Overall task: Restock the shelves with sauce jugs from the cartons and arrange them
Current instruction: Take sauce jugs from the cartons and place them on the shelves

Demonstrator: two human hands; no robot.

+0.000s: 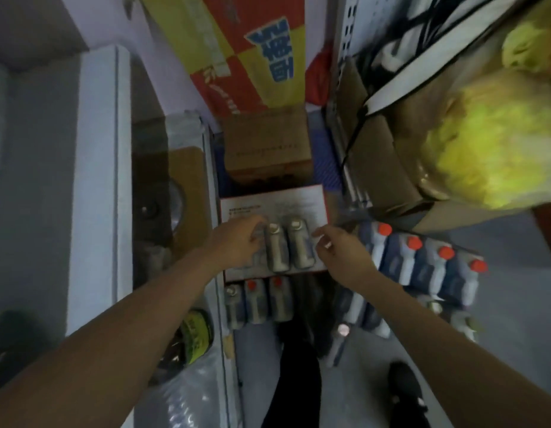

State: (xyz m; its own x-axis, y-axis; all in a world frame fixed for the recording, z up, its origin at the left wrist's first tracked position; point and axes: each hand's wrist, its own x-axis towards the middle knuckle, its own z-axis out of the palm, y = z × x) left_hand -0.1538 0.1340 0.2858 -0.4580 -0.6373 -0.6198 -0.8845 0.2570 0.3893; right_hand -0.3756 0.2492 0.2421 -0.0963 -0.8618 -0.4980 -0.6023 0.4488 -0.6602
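Observation:
An open red-edged carton (pixel 302 200) stands on the floor in front of me with dark sauce jugs (pixel 298 245) upright inside. My left hand (pixel 237 242) reaches into the carton's left side, its fingers curled over a jug that it mostly hides. My right hand (pixel 342 251) hovers at the carton's right edge beside the jugs, fingers loosely bent, holding nothing. A row of several jugs with orange caps (pixel 422 267) stands on the low shelf at the right. Three more jugs (pixel 255 301) stand just in front of the carton.
A closed brown carton (pixel 268 146) sits behind the open one, with a red and yellow box (pixel 246 47) further back. A white cabinet (pixel 95 180) lines the left. Shelving with brown boxes (pixel 379 168) and yellow bags (pixel 490 143) fills the right. My legs and shoe (pixel 406 393) stand below.

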